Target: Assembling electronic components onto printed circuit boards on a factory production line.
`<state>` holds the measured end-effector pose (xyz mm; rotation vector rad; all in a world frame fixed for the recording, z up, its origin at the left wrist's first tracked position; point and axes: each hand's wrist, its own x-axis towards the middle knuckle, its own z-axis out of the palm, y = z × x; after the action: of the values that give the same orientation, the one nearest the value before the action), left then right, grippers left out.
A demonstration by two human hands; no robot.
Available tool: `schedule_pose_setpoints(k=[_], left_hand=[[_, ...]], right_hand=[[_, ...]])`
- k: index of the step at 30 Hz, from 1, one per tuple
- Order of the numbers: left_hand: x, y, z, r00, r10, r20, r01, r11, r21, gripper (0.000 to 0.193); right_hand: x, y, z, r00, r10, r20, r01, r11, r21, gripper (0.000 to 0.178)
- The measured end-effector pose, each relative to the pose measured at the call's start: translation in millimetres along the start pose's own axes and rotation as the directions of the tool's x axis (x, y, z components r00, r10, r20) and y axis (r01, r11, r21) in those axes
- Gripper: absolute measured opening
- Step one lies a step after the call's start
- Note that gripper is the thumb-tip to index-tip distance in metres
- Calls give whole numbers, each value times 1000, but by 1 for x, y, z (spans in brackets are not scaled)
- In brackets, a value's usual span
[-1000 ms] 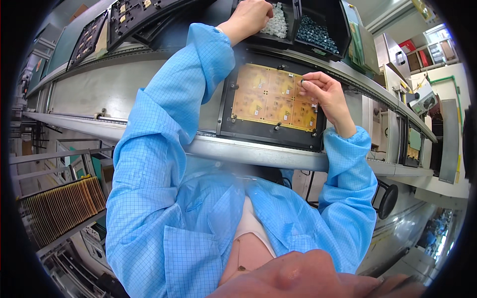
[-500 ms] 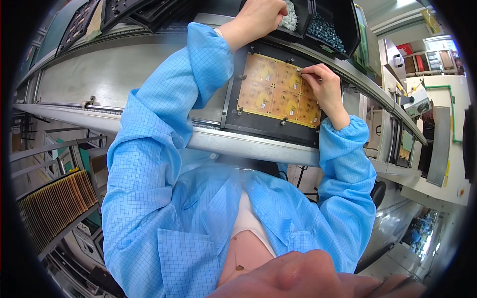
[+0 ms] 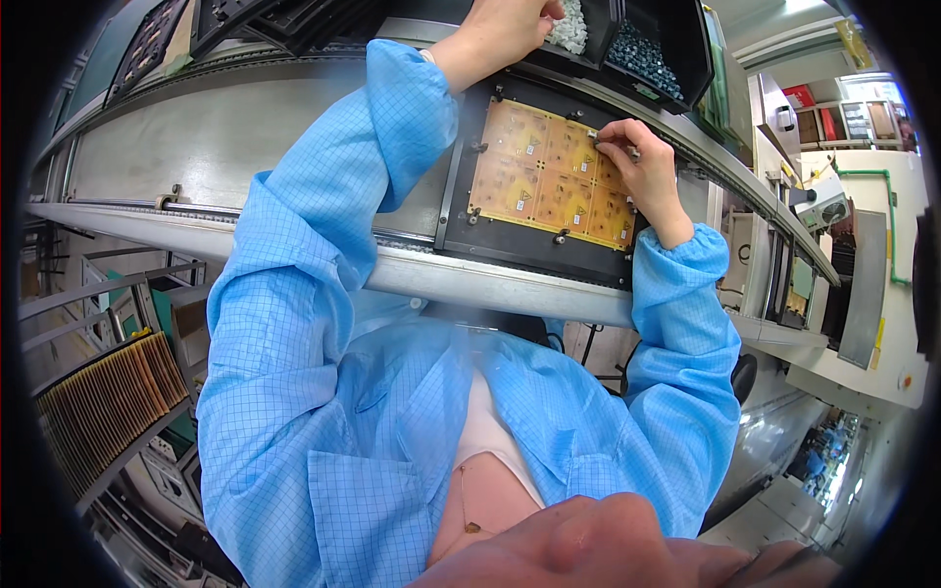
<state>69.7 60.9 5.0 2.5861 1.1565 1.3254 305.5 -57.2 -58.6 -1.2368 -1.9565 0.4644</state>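
A yellow circuit board panel, divided into several matching boards, lies in a black carrier frame held by small dark clips. My right hand rests over its right side, with thumb and forefinger pinched at the far edge. Whatever sits between those fingertips is too small to name. Farther off, my left hand is beside a black bin of small white parts. Its fingers are curled together, partly cut off by the upper edge, so what they hold cannot be seen.
Right of the white parts stands a black bin of small dark blue parts. A metal rail runs along the near side of the conveyor. Dark trays are at the far left, and a rack of upright boards stands at the lower left.
My left hand has shifted slightly left and its fingers have moved a little by the white parts. The right hand stays pinched at the panel's far edge, its fingers slightly shifted.
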Motion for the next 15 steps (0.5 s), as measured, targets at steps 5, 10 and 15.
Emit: schedule_pose_setpoints(k=[5, 10, 15], left_hand=[[0, -1, -2, 995, -100, -8, 99, 994, -50, 11], [-4, 22, -8, 997, -37, -65, 37, 999, -10, 10], [-3, 13, -6, 985, 123, -122, -120, 992, 36, 10]], right_hand=[[8, 0, -6, 968, -240, 77, 247, 962, -114, 16], [8, 4, -12, 941, -311, 137, 328, 936, -129, 17], [9, 5, -17, 912, -363, 189, 392, 909, -142, 15]])
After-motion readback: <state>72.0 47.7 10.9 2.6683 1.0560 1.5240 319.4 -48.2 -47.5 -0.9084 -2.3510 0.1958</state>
